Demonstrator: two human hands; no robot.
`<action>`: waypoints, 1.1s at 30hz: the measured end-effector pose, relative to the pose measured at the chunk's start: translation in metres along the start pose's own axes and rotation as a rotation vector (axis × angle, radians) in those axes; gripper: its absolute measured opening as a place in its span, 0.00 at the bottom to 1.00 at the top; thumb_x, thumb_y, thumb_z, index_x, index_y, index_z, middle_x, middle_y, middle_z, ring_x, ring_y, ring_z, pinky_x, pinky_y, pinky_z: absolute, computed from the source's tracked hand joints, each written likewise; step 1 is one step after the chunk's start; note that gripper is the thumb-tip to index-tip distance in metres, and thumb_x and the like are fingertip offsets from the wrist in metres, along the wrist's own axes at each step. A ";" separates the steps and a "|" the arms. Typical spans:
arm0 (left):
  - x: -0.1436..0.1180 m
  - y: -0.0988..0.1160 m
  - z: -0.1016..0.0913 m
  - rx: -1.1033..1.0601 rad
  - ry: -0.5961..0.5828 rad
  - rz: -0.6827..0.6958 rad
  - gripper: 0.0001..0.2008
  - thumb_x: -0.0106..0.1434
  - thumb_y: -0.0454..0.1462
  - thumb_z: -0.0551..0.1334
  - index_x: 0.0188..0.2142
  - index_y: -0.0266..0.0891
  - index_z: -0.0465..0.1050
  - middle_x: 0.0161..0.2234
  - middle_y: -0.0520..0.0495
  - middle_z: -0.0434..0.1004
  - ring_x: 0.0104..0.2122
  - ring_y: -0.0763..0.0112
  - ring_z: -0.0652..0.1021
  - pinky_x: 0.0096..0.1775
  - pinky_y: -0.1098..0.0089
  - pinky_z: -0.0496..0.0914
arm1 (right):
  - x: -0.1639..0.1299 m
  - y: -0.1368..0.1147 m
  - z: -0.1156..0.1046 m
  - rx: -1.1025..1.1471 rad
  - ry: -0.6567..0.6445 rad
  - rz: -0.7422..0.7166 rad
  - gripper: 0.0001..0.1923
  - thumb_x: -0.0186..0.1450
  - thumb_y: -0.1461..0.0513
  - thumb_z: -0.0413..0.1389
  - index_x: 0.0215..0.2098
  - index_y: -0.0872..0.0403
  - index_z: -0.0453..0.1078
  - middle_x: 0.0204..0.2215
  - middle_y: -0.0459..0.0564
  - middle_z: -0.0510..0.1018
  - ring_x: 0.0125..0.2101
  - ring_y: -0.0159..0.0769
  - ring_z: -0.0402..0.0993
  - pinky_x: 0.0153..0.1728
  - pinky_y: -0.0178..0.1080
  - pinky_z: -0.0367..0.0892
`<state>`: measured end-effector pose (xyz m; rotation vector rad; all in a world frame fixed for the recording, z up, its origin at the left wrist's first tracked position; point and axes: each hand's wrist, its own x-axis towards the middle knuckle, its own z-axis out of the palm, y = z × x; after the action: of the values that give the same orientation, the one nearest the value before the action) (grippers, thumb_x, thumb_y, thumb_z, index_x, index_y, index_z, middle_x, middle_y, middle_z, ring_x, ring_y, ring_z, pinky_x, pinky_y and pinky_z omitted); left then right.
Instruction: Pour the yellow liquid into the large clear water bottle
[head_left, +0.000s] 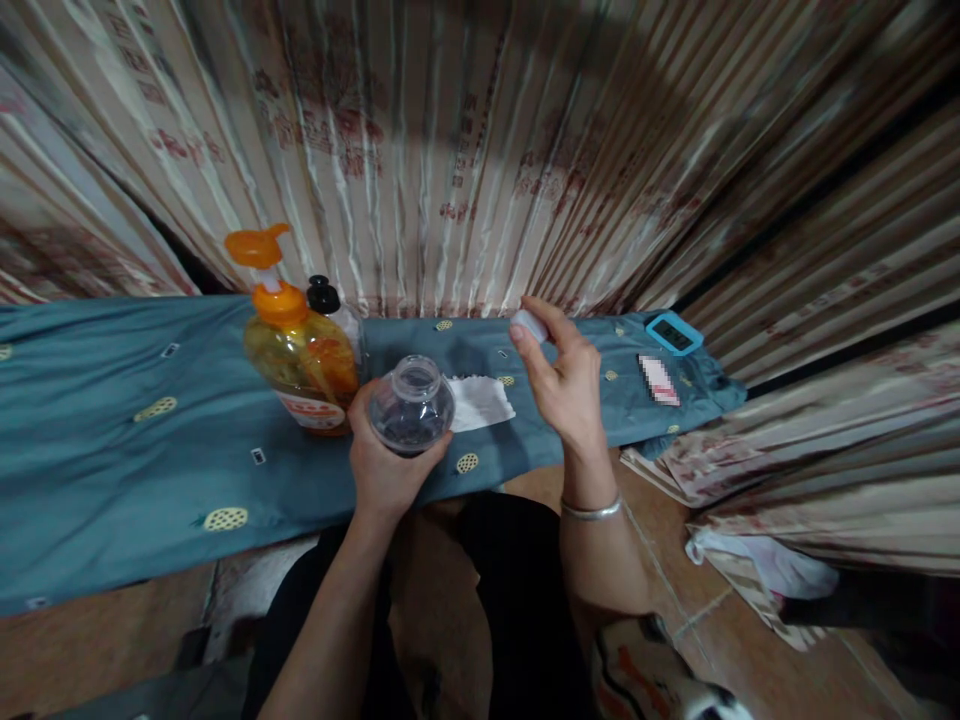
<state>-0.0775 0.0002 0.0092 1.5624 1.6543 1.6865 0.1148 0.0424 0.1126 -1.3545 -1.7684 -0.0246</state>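
My left hand (386,465) is wrapped round a clear bottle (414,405) that has a round body and an uncapped neck. Between the thumb and fingers of my right hand (566,385) is a small whitish cap (529,325), held above the cloth to the right of the bottle. A white paper piece (480,402) lies on the cloth between the two hands. Just left of the bottle stands a pump bottle (300,360) of yellow-orange liquid with an orange pump top. Behind it is a clear bottle with a black top (324,293), partly hidden.
A teal cloth (180,440) with pineapple prints covers the long narrow surface. At its right end lie a blue-framed digital clock (673,334) and a blurred-out card (658,380). Pleated curtains (450,150) hang behind and on the right. Tiled floor (667,560) shows below.
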 end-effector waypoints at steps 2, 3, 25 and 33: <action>0.000 0.000 -0.001 0.002 -0.009 -0.003 0.45 0.45 0.44 0.77 0.59 0.38 0.62 0.55 0.38 0.77 0.53 0.54 0.80 0.54 0.57 0.76 | -0.010 0.036 0.001 -0.094 -0.056 0.117 0.23 0.73 0.53 0.55 0.58 0.60 0.72 0.53 0.59 0.81 0.53 0.48 0.78 0.55 0.49 0.72; 0.000 -0.001 -0.001 0.002 -0.017 -0.006 0.45 0.45 0.44 0.77 0.59 0.38 0.62 0.55 0.37 0.76 0.53 0.53 0.80 0.55 0.57 0.75 | -0.018 0.055 0.003 -0.138 -0.081 0.175 0.22 0.72 0.55 0.56 0.57 0.62 0.73 0.52 0.62 0.81 0.52 0.50 0.78 0.55 0.51 0.72; -0.007 -0.012 -0.002 -0.048 -0.076 -0.035 0.59 0.43 0.46 0.79 0.68 0.40 0.52 0.64 0.31 0.68 0.62 0.48 0.74 0.62 0.53 0.71 | -0.058 0.117 0.022 -0.182 -0.093 0.345 0.21 0.72 0.57 0.57 0.60 0.58 0.67 0.60 0.62 0.73 0.62 0.54 0.67 0.63 0.63 0.60; -0.007 -0.013 0.001 -0.092 -0.071 -0.044 0.58 0.42 0.43 0.79 0.68 0.40 0.51 0.64 0.31 0.68 0.61 0.47 0.75 0.60 0.51 0.72 | 0.062 -0.046 0.046 0.329 -0.501 -0.217 0.26 0.66 0.58 0.65 0.59 0.58 0.69 0.54 0.57 0.81 0.54 0.39 0.79 0.54 0.41 0.74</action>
<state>-0.0796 -0.0013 -0.0056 1.5135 1.5434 1.6413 0.0497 0.0947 0.1457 -0.9754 -2.2094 0.5051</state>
